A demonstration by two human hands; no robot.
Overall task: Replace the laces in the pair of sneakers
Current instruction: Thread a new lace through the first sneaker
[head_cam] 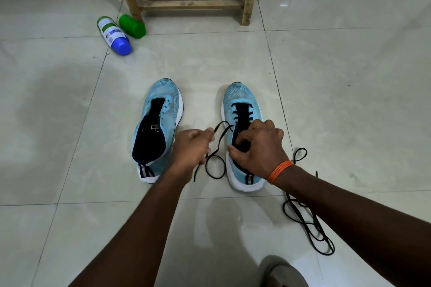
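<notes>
My right hand pinches the upper of the half-laced right sneaker, which sits on the floor with its toe pointing straight away from me. My left hand pinches the loose black lace just left of it, so I reckon it's nearer the next eyelet.

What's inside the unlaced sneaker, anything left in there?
The unlaced sneaker shows only its dark lining and an insole with a white logo. No lace lies in it. The toe end is hidden under the upper, and the left hand covers its side near the heel.
</notes>
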